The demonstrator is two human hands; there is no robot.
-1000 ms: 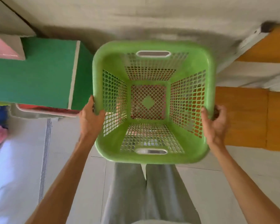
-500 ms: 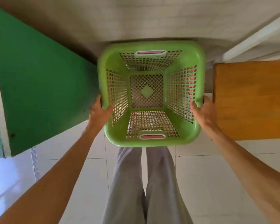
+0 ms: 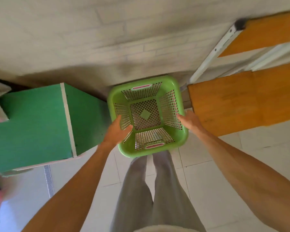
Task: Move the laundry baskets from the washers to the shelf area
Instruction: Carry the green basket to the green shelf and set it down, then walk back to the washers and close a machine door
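Empty green lattice basket [image 3: 119,99], upright

smooth light-green plastic lattice basket [image 3: 147,114], slightly glossy on the rim; matt green painted board cabinet [image 3: 32,123] beside it; orange-brown wooden shelf boards [image 3: 238,104] with visible grain, white painted metal frame [image 3: 213,54]; pale glossy floor tiles [image 3: 216,181]; soft grey cloth trousers [image 3: 149,198].

1 view only: head-mounted wide-angle cam, pointing forward and steeply down past the wearer's own arms and grey trouser legs [image 3: 147,190] to the tiled floor [image 3: 224,190]. Close range, the green basket [image 3: 181,131] sits mid-frame between the green cabinet [image 3: 32,123] on the left and the wooden shelf boards [image 3: 241,104] on the right, brick wall [image 3: 107,39] across the top. Edges are blurred and bowed by the lens; no 2nd view, so no overlap.
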